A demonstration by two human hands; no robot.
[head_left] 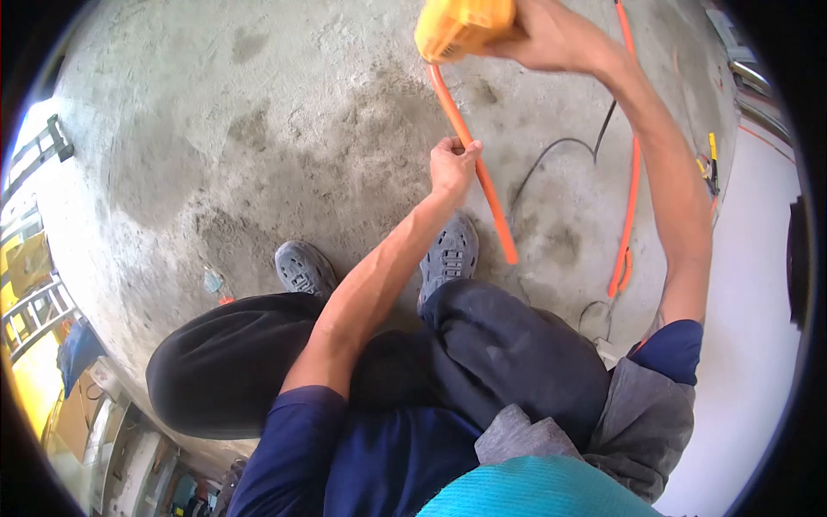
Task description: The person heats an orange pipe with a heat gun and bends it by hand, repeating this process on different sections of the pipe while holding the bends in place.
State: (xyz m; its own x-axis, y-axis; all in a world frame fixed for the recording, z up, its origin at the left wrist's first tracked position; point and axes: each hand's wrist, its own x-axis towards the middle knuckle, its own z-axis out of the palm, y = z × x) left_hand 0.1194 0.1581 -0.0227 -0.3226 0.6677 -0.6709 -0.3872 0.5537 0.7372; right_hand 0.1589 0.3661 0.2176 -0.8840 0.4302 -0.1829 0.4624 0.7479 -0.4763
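My left hand (pixel 454 168) is closed around an orange tube (pixel 491 196), with the thumb pressed against it. The tube slants from upper left to lower right, its lower end free above the concrete floor. Its upper end meets a yellow tool (pixel 463 26) at the top edge of the view. My right hand (pixel 525 34) is closed on that tool, which is slightly blurred and cut off by the frame. Where tube and tool meet, I cannot make out the details.
Another orange tube (pixel 635 185) lies on the right part of the floor, near a thin black cable (pixel 551 145). Yellow-handled pliers (pixel 711 164) rest by the white wall (pixel 749 284). A ladder (pixel 39 310) and clutter stand at the left edge. Grey shoes (pixel 450 250) are below my hands.
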